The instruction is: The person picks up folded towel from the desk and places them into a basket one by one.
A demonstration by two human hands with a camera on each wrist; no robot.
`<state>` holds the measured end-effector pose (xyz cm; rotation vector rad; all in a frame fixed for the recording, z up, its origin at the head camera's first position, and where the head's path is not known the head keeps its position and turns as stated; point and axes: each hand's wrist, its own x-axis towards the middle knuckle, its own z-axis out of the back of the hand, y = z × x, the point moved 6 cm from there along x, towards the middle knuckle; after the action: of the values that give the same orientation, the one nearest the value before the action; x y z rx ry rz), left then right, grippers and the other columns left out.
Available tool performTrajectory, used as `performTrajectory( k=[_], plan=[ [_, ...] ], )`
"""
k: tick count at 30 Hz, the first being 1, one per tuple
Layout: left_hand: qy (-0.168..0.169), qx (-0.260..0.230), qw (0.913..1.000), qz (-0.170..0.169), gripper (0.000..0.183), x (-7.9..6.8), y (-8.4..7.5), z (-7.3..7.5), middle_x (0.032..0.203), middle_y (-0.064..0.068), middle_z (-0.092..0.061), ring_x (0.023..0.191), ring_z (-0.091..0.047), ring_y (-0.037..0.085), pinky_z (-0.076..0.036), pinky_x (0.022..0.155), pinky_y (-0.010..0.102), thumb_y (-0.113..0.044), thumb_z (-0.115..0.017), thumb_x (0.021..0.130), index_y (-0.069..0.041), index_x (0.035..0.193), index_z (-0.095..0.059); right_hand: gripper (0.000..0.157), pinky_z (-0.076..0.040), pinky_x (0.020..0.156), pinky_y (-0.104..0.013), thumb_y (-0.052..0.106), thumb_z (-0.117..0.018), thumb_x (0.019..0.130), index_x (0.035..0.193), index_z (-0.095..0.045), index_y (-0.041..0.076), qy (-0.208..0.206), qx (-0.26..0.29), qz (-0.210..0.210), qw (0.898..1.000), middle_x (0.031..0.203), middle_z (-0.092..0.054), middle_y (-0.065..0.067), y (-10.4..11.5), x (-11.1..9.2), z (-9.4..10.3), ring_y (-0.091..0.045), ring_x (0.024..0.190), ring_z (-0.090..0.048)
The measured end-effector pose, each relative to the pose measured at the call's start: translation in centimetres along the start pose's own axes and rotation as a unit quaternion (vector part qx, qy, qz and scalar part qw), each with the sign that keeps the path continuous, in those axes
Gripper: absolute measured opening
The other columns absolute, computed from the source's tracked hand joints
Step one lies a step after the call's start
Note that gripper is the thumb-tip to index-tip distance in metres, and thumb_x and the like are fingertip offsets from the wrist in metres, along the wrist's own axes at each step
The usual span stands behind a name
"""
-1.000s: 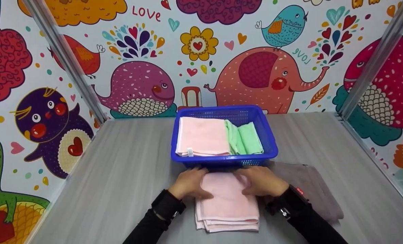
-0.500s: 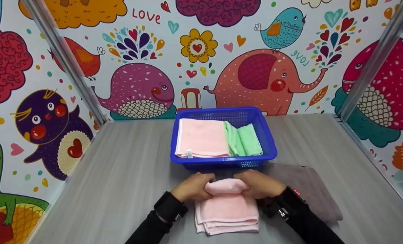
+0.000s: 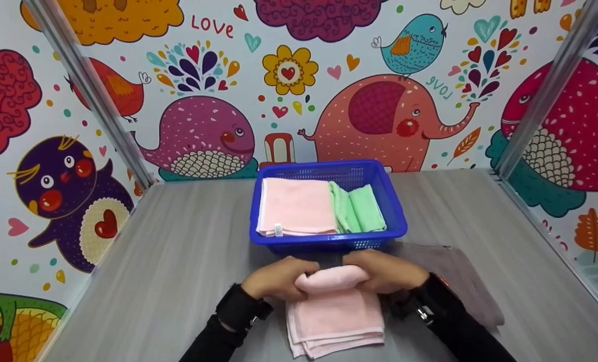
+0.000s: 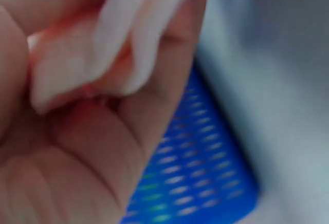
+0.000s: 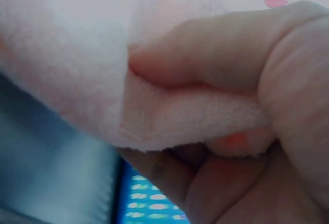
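A folded pink towel (image 3: 336,314) lies on the table in front of the basket, its far edge curled up and over. My left hand (image 3: 281,279) grips the left end of that raised edge. At the right end, my right hand (image 3: 387,271) pinches the cloth between thumb and fingers. The left wrist view has white-edged towel layers (image 4: 77,64) bunched inside the curled fingers. In the right wrist view the thumb presses on the fuzzy cloth (image 5: 175,111), with fingers beneath it.
Just beyond the hands stands a blue plastic basket (image 3: 404,226) holding a folded pink towel (image 3: 296,203) and a green towel (image 3: 361,208). A folded greyish-brown cloth (image 3: 459,281) lies by the right forearm. A cartoon-printed wall (image 3: 288,115) closes off the back.
Both hands went from resting along the sides of the pink towel's far part to gripping it. The far edge has been lifted and curled toward me.
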<state>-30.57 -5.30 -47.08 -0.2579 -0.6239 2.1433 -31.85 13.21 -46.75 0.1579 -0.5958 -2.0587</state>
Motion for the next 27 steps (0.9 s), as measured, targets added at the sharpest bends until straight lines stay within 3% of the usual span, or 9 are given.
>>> performTrajectory(
  k=[3, 5, 8, 11, 14, 18, 23, 25, 27],
  plan=[
    [-0.011, -0.02, 0.9996, -0.016, 0.03, -0.6, -1.3, 1.4, 0.083, -0.01, -0.055, 0.076, -0.051, 0.003, -0.042, 0.068, 0.015, -0.003, -0.081, 0.076, -0.013, 0.098, -0.063, 0.027, -0.05, 0.08, -0.026, 0.0, -0.078, 0.082, 0.101, -0.067, 0.017, -0.027, 0.036, 0.043, 0.998, 0.092, -0.064, 0.005, 1.1, -0.5, 1.7, -0.006, 0.085, -0.056],
    [-0.038, -0.034, 0.9985, -0.022, 0.033, -1.1, -2.0, 2.7, 0.089, -0.009, -0.061, 0.08, -0.054, 0.004, -0.046, 0.072, 0.016, -0.005, -0.082, 0.078, -0.014, 0.105, -0.065, 0.029, -0.053, 0.085, -0.028, 0.0, -0.076, 0.087, 0.109, -0.07, 0.018, -0.051, 0.076, 0.056, 0.994, 0.1, -0.068, 0.004, 1.6, -1.0, 3.2, -0.008, 0.091, -0.06],
    [-0.113, -0.053, 0.9916, -0.032, 0.04, -1.7, -2.9, 4.8, 0.105, -0.004, -0.07, 0.092, -0.062, 0.007, -0.053, 0.085, 0.024, -0.008, -0.084, 0.081, -0.014, 0.116, -0.065, 0.038, -0.053, 0.095, -0.026, -0.001, -0.073, 0.091, 0.123, -0.069, 0.019, -0.102, 0.122, 0.051, 0.986, 0.113, -0.07, 0.002, 1.7, -1.8, 5.6, -0.011, 0.101, -0.062],
    [-0.198, -0.087, 0.976, -0.027, 0.038, -2.0, -3.0, 6.4, 0.113, 0.002, -0.069, 0.1, -0.063, 0.014, -0.054, 0.089, 0.031, -0.01, -0.08, 0.088, -0.012, 0.12, -0.058, 0.049, -0.054, 0.095, -0.024, -0.005, -0.072, 0.091, 0.134, -0.063, 0.015, -0.175, 0.165, 0.03, 0.97, 0.123, -0.066, -0.004, 1.5, -2.7, 7.8, -0.013, 0.104, -0.063],
    [-0.277, -0.147, 0.9494, -0.014, 0.037, -2.0, -3.0, 7.0, 0.119, 0.009, -0.059, 0.104, -0.06, 0.018, -0.053, 0.088, 0.032, -0.012, -0.071, 0.097, -0.01, 0.124, -0.045, 0.059, -0.06, 0.08, -0.025, -0.01, -0.07, 0.091, 0.144, -0.051, 0.007, -0.247, 0.205, 0.022, 0.947, 0.117, -0.066, -0.012, 1.5, -3.3, 9.2, -0.015, 0.093, -0.068],
    [-0.375, -0.225, 0.8986, -0.035, 0.046, -1.6, -3.3, 7.5, 0.122, 0.018, -0.056, 0.105, -0.063, 0.019, -0.058, 0.087, 0.032, -0.007, -0.06, 0.103, -0.007, 0.132, -0.024, 0.062, -0.059, 0.06, -0.028, -0.01, -0.064, 0.095, 0.149, -0.035, 0.003, -0.321, 0.208, 0.024, 0.924, 0.105, -0.067, -0.017, 2.0, -3.3, 10.1, -0.016, 0.075, -0.07],
    [-0.496, -0.203, 0.8397, -0.085, 0.049, -0.8, -3.5, 8.2, 0.111, 0.025, -0.064, 0.091, -0.069, 0.015, -0.06, 0.075, 0.028, 0.005, -0.06, 0.1, -0.006, 0.124, -0.018, 0.043, -0.053, 0.05, -0.023, -0.01, -0.057, 0.099, 0.134, -0.035, -0.001, -0.412, 0.185, 0.024, 0.892, 0.112, -0.062, -0.011, 2.3, -3.0, 11.1, -0.013, 0.073, -0.069],
    [-0.531, -0.17, 0.8241, -0.102, 0.045, -0.7, -3.4, 8.7, 0.109, 0.023, -0.064, 0.087, -0.071, 0.016, -0.061, 0.074, 0.028, 0.01, -0.061, 0.097, -0.005, 0.122, -0.027, 0.03, -0.049, 0.048, -0.021, -0.012, -0.057, 0.098, 0.124, -0.044, -0.003, -0.443, 0.169, 0.033, 0.88, 0.114, -0.06, -0.007, 2.3, -2.7, 11.4, -0.012, 0.077, -0.068],
    [-0.548, -0.14, 0.8165, -0.116, 0.037, -0.5, -3.5, 9.4, 0.111, 0.022, -0.065, 0.091, -0.07, 0.018, -0.062, 0.077, 0.029, 0.016, -0.06, 0.093, -0.003, 0.117, -0.041, 0.018, -0.044, 0.048, -0.019, -0.015, -0.056, 0.096, 0.109, -0.055, -0.004, -0.47, 0.145, 0.043, 0.87, 0.114, -0.058, -0.005, 2.4, -2.5, 11.8, -0.012, 0.084, -0.065]
  ],
)
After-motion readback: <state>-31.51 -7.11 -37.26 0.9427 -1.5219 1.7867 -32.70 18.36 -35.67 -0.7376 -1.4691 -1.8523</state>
